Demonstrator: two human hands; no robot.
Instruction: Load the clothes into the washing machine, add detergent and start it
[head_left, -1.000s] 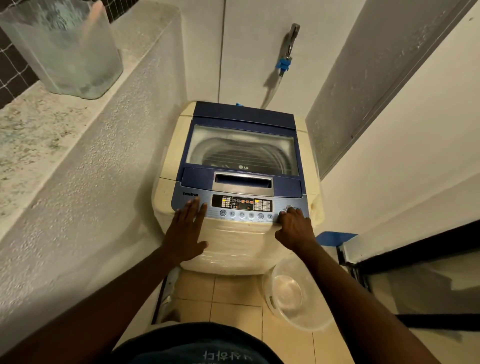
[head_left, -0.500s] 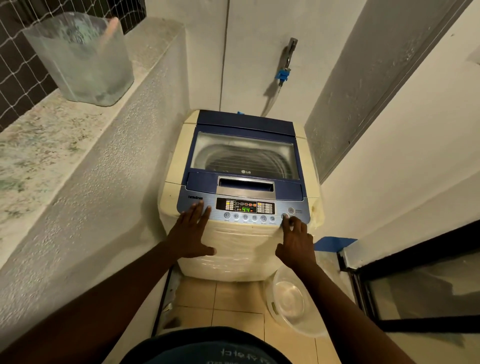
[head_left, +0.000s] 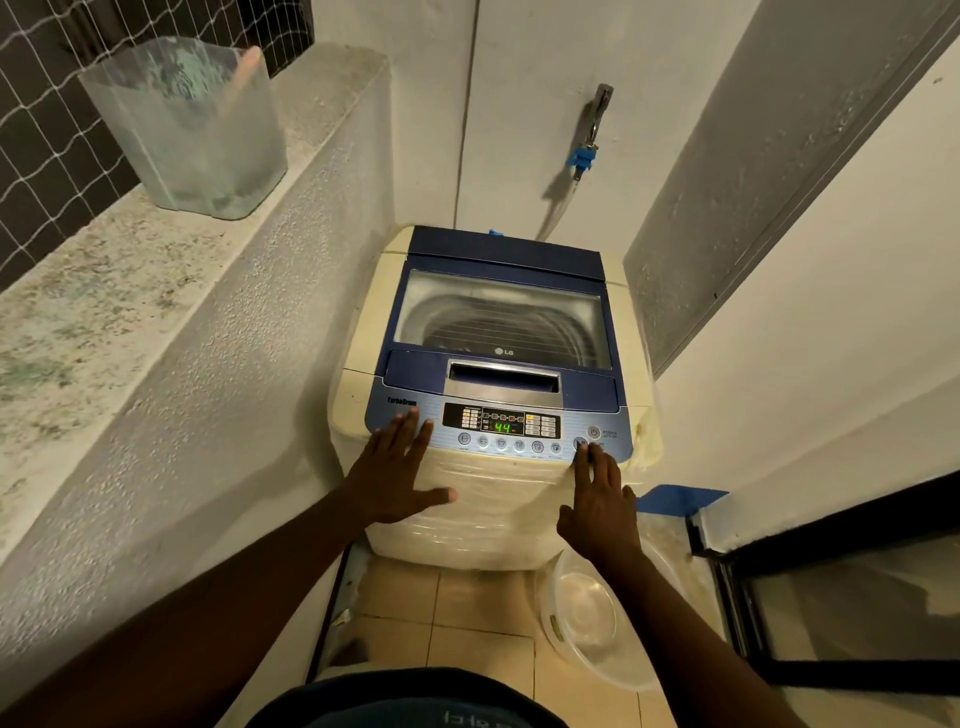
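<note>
A cream top-load washing machine (head_left: 363, 322) with a blue lid (head_left: 504, 254) stands in a narrow nook. The lid is down and the drum shows through its glass window. The control panel (head_left: 501, 427) is lit and its green display reads 44. My left hand (head_left: 397, 470) lies flat, fingers spread, on the machine's front left corner, fingertips on the panel's edge. My right hand (head_left: 600, 499) rests at the front right, its index fingertip on a round button just below the power button (head_left: 594, 432). No clothes can be made out.
A clear plastic basin (head_left: 597, 618) lies on the tiled floor at the machine's right foot. A frosted plastic container (head_left: 192, 130) stands on the stone ledge (head_left: 104, 291) to the left. A tap (head_left: 592, 130) with a blue fitting hangs on the back wall. A dark-framed door (head_left: 831, 597) is at the right.
The display has lit up and now reads 44. My right hand has uncurled from a loose fist, its index finger now on the lower round button. The view has tilted up slightly.
</note>
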